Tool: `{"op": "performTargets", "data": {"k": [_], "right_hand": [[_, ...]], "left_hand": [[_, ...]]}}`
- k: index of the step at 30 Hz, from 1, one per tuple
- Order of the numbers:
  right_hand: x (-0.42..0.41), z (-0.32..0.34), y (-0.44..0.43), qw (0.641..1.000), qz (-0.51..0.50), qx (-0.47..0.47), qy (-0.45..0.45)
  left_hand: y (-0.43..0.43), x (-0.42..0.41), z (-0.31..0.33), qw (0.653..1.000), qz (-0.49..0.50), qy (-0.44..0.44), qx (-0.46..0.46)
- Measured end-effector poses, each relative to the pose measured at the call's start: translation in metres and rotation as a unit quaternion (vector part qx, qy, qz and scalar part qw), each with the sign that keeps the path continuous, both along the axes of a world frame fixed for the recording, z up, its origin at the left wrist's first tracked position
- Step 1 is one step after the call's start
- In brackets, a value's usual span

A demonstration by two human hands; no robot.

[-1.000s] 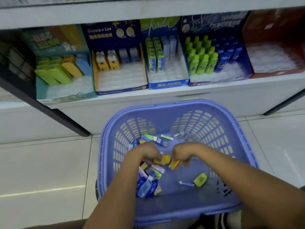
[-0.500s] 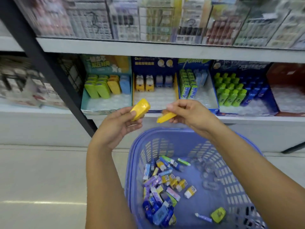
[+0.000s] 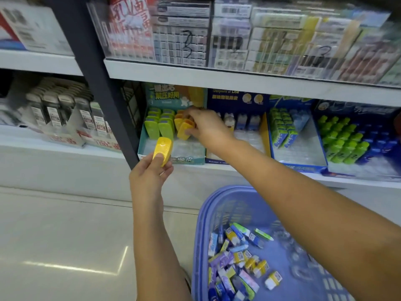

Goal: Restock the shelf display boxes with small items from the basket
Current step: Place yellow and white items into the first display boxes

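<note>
We are mid-placement at the teal display box (image 3: 196,158): our right hand (image 3: 205,124), reaching from the purple basket (image 3: 200,235) below, is seating a yellow item (image 3: 184,131) beside the yellow row already inside, fingertips pinched on it. Next, we judge, comes releasing it upright. Our left hand (image 3: 149,177), just before the box's front edge, grips a second yellow item (image 3: 163,149) between thumb and curled fingers.

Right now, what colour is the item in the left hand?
Yellow item, held by the left hand; head view.

Right hand (image 3: 206,124) sets yellow item (image 3: 184,130) into teal box (image 3: 186,158); left hand (image 3: 149,174) grips another (image 3: 162,149).
</note>
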State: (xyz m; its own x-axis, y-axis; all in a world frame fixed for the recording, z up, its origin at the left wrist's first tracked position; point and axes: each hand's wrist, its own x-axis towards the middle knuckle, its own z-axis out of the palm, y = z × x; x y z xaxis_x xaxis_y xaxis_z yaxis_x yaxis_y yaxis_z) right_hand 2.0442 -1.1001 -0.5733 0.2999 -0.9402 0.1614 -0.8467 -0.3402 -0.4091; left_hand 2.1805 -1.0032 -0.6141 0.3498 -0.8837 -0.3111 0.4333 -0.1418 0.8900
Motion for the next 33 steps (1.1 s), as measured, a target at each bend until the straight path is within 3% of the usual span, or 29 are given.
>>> {"op": "performTargets", "data": {"k": [9,13,14,17,19,21,22,25,29,33], "right_hand": [[0.005,-0.011,-0.021,0.996,0.046,-0.046,0.066],[0.005,-0.025,-0.012,0.992,-0.033,-0.079,-0.089],[0.005,-0.027,-0.009,0.992,-0.051,-0.102,-0.060],[0.003,-0.028,-0.004,0.973,0.000,-0.175,0.148],[0.001,-0.020,0.000,0.973,-0.003,-0.150,0.173],[0.000,-0.014,0.010,0.986,0.013,-0.148,0.080],[0.000,-0.013,0.016,0.991,0.023,-0.129,-0.009],[0.000,-0.002,0.034,0.962,0.037,0.038,-0.267],[-0.005,0.001,0.040,0.943,0.018,0.069,-0.326],[-0.020,-0.003,0.028,0.945,-0.064,-0.003,-0.321]], "left_hand": [[-0.003,0.002,-0.002,1.000,-0.009,-0.009,-0.009],[-0.003,0.005,-0.003,1.000,-0.007,-0.014,-0.013],[-0.003,0.005,-0.002,1.000,-0.008,-0.016,-0.017],[-0.004,0.002,0.000,0.998,-0.016,-0.041,-0.033],[-0.006,0.000,0.002,0.996,-0.021,-0.070,-0.049],[-0.008,-0.002,0.002,0.993,-0.025,-0.098,-0.063],[-0.009,-0.003,0.002,0.991,-0.028,-0.112,-0.071],[-0.011,-0.004,0.004,0.982,-0.052,-0.150,-0.098],[-0.013,-0.008,0.011,0.956,-0.090,-0.246,-0.130],[-0.020,-0.015,0.014,0.845,-0.109,-0.509,-0.120]]}}
